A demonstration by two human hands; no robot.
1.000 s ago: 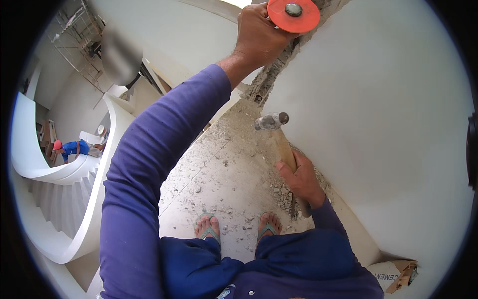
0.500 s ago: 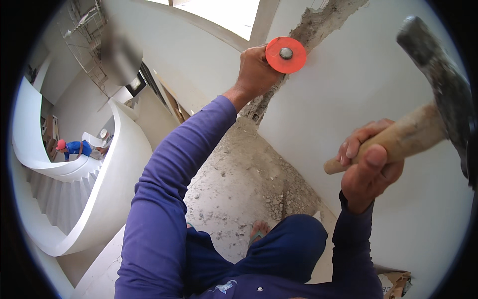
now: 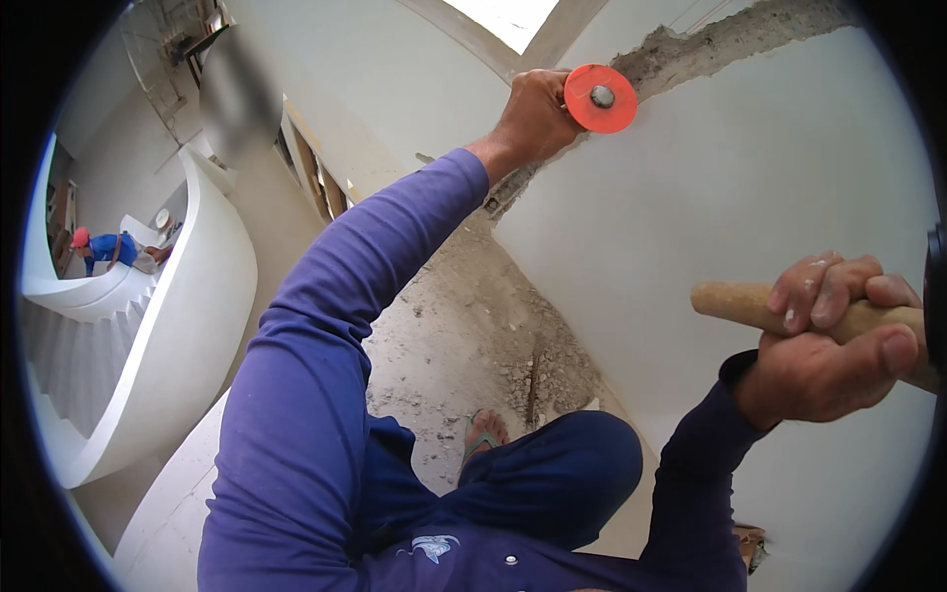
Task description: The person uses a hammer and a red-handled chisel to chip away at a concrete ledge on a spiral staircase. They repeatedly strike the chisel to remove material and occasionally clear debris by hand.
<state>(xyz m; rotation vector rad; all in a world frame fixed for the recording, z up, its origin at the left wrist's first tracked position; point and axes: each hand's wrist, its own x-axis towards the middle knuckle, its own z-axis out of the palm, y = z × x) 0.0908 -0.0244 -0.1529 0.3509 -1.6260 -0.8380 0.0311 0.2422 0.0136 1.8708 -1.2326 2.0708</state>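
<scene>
My left hand is closed around a chisel with a round orange hand guard. The chisel's grey metal head shows in the guard's middle; its lower part is hidden behind my hand. It is held against a rough channel broken into the white wall. Away to the right, my right hand grips the wooden handle of a hammer. The hammer's head lies beyond the picture's right rim and does not show.
Rubble and dust cover the floor along the wall's foot, near my sandalled foot. At the left, a curved white stair wall encloses steps, where a person in blue with a red cap leans over. Scaffolding stands farther off.
My right hand has swung the hammer outward to the right, taking its head out of view. The chisel and my left hand appear slightly farther right and higher as the view has turned.
</scene>
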